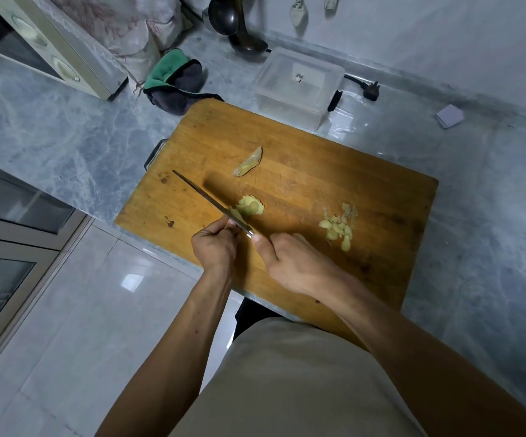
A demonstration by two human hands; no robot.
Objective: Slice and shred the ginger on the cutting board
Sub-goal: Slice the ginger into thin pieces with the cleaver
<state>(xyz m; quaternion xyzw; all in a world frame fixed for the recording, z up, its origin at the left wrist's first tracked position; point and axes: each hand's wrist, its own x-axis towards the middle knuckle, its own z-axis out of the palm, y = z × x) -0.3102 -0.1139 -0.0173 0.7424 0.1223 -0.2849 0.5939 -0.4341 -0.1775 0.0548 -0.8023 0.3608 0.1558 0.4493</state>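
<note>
Ginger slices (249, 205) lie fanned in a small stack near the middle of the cutting board (302, 184), and the knife (211, 204) runs diagonally across their near-left edge, tip toward the board's left side. The right hand (290, 260) is curled round the handle at the near edge, thumb forward against the bolster. The left hand (216, 247) sits just left of the blade's heel, fingers bent inward; they seem to touch or pinch at the blade or a slice clinging to it, though I cannot tell which from here.

To my eye the step is shredding that stack. Done well, it wants the slices pressed flat and overlapped, the left fingertips tucked back with knuckles guiding the blade, and narrow, even cuts worked across the stack. Right now the left fingers look very close to the edge, so they should move onto the ginger and clear of the blade before any stroke comes down.

An uncut ginger piece (249, 161) rests further back on the board, well apart from both hands. Another heap of cut ginger (339, 227) lies toward the board's right side, just beyond the right hand. The board itself sits at the front edge of the marble desk (66, 127).
</note>
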